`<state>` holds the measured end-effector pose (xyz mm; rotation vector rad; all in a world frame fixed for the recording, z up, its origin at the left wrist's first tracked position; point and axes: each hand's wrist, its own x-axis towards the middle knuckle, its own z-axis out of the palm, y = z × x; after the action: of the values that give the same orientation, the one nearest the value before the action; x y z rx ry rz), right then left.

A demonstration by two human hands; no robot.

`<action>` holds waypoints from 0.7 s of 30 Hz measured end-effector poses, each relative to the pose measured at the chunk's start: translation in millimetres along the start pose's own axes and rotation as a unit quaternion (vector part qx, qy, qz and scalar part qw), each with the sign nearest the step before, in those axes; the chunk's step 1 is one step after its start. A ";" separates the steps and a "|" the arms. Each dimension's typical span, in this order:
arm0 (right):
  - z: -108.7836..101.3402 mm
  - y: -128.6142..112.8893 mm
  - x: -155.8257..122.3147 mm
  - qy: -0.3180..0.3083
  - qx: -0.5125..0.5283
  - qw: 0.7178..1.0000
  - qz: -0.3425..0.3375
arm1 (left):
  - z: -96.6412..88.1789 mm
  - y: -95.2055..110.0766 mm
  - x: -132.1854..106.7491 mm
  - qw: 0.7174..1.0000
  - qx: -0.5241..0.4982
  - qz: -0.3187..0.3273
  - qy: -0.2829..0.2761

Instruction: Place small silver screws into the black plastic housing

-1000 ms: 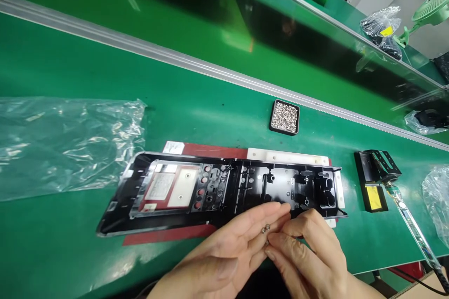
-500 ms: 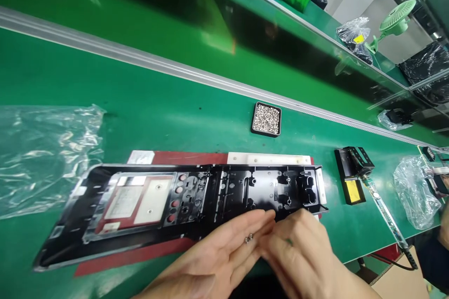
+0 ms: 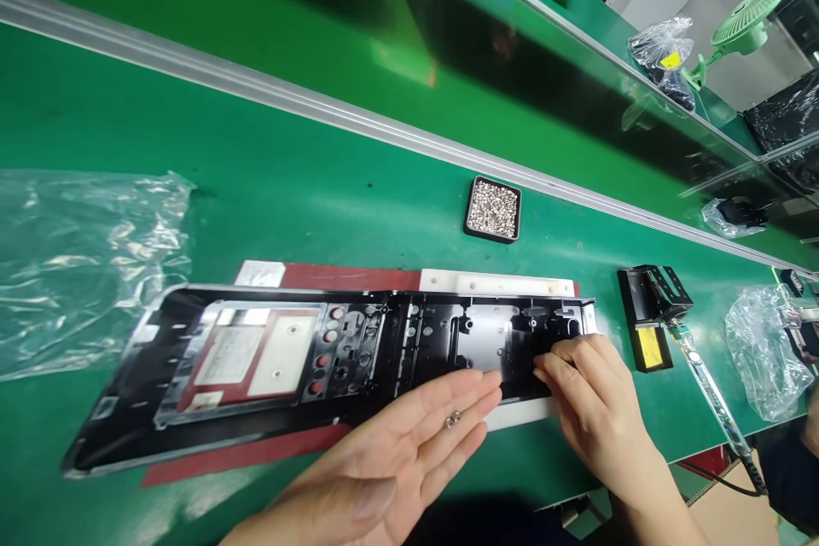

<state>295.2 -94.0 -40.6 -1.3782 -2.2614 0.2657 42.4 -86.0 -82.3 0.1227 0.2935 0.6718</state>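
Lying flat and open at lower center, the left hand [image 3: 397, 452] carries 2 small screws [image 3: 453, 420] on its fingers; the right hand [image 3: 592, 397] presses fingertips onto the black panel [image 3: 333, 350] on the bench [image 3: 320, 205].

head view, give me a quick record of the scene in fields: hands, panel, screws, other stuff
left hand: left hand open, palm up, two small screws lying on its fingers
right hand: right hand fingertips down on the right end of the black panel
panel: long, lying flat on a red mat with a white bar behind it
screw supply: small black tray full of screws, beyond the panel
right side: black and yellow holder
left side: clear plastic bag
surface: green bench
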 end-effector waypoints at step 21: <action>4.5 -45.7 7.8 0.078 0.119 0.989 -0.042 | 3.8 -3.1 -3.4 0.998 0.031 -0.011 -0.049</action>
<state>254.2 -108.5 -23.9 -1.1371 -2.0787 0.3731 42.8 -90.7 -78.5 0.2109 0.2217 0.6321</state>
